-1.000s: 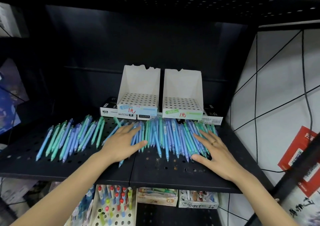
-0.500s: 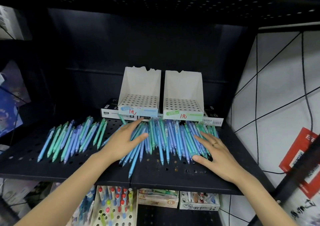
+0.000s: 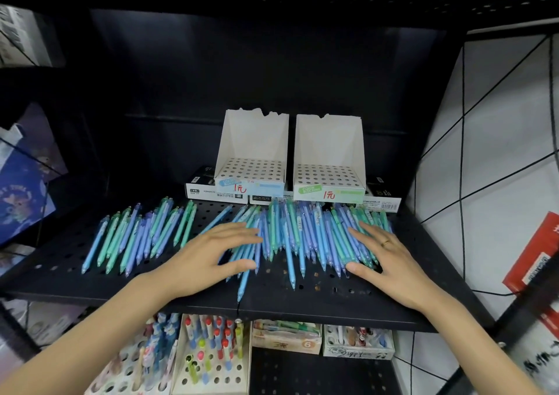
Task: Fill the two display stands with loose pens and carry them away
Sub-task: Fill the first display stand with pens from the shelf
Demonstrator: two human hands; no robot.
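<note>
Two white cardboard display stands with rows of holes sit side by side at the back of the black shelf: the left stand (image 3: 252,164) and the right stand (image 3: 329,167), both without pens. Many loose blue and green pens lie in front of them, a dense pile (image 3: 302,234) in the middle and a looser row (image 3: 136,237) to the left. My left hand (image 3: 214,258) rests flat on the pile's left side, fingers straight. My right hand (image 3: 381,255), with a ring, lies flat on the pile's right side.
The black perforated shelf (image 3: 332,301) ends at a front edge near my wrists. Small dark boxes (image 3: 211,188) stand under and beside the stands. Below, a lower shelf holds white pen racks (image 3: 208,358) and boxes (image 3: 357,340). A white wall (image 3: 484,152) is on the right.
Both hands have pressed inward on the pens, bunching the middle pile tighter. A few pens have slid toward the shelf's front edge.
</note>
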